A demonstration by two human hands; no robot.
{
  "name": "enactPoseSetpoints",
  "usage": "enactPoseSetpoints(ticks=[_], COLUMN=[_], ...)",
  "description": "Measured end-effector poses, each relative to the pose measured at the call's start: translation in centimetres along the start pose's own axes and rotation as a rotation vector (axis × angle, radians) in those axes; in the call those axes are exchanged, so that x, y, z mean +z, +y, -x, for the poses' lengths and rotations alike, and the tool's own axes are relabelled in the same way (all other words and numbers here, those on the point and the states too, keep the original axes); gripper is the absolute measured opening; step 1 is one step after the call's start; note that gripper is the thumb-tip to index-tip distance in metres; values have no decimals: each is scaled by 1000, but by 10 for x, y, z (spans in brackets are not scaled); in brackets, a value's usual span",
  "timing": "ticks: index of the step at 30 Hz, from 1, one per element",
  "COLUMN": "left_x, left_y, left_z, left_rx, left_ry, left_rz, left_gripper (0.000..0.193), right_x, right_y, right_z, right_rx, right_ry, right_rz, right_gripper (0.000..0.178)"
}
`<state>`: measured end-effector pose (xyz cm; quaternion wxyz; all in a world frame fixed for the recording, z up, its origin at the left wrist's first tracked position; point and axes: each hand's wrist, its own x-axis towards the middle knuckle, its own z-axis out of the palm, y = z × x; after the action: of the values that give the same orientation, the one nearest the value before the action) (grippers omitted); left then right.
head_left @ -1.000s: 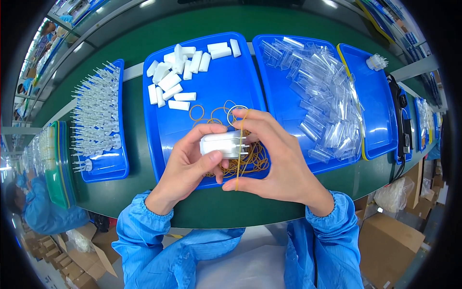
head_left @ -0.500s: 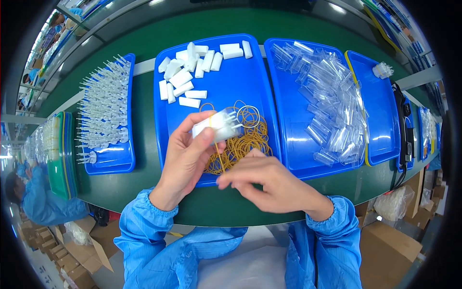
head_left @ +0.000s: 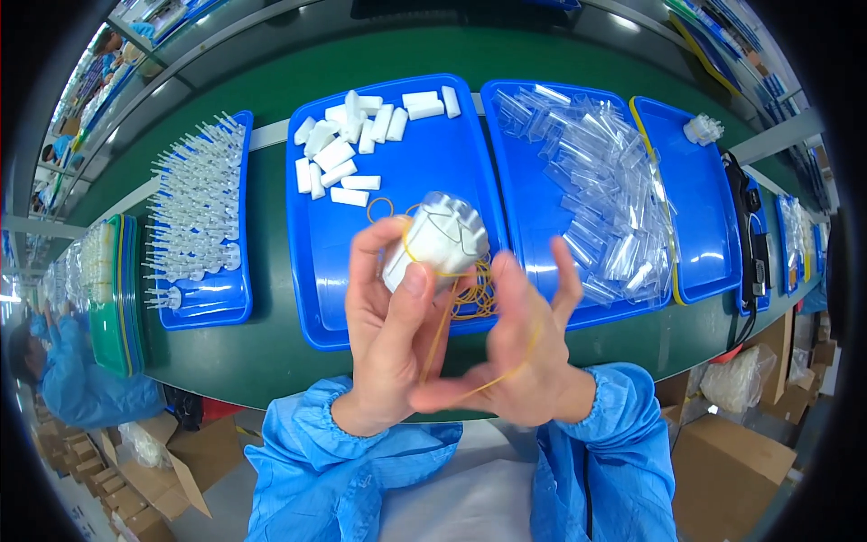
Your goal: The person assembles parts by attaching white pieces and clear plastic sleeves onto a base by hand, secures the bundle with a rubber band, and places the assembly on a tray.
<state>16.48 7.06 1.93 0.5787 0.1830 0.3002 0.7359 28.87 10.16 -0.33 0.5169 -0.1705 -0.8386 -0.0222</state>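
My left hand is closed around a bundle of white pieces, its clear, scalloped end facing up and away. A rubber band circles the bundle and is pulled down in a long loop. My right hand, partly smeared by motion, has its fingers spread inside that loop and stretches it. Under the hands, a pile of yellow-brown rubber bands lies in the middle blue tray, mostly hidden. White blocks are scattered in that tray's far part.
Clear plastic sleeves fill a blue tray on the right. Beyond it, a blue tray holds one white bundle. Pronged white pieces crowd the left tray. Stacked trays and a person's blue sleeve are at far left.
Both hands have come closer together, and the bundle has moved right and tipped up, showing its end. My right hand has turned and spread its fingers, widening the rubber band's loop.
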Motion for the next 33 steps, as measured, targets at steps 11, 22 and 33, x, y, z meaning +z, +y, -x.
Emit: enactPoseSetpoints(ticks=[11, 22, 33], left_x=[-49, -59, -45], left_y=[9, 5, 13], left_z=[-24, -20, -28], left_rx=[528, -77, -29], left_ry=[-604, -467, -722], left_rz=[-916, -434, -982], left_gripper=[44, 52, 79], right_x=[-18, -48, -36], right_y=[16, 44, 38], right_z=[-8, -27, -12], right_rx=[880, 838, 530], right_ry=[-137, -388, -591], right_rz=[-829, -919, -603], right_gripper=[88, 46, 47])
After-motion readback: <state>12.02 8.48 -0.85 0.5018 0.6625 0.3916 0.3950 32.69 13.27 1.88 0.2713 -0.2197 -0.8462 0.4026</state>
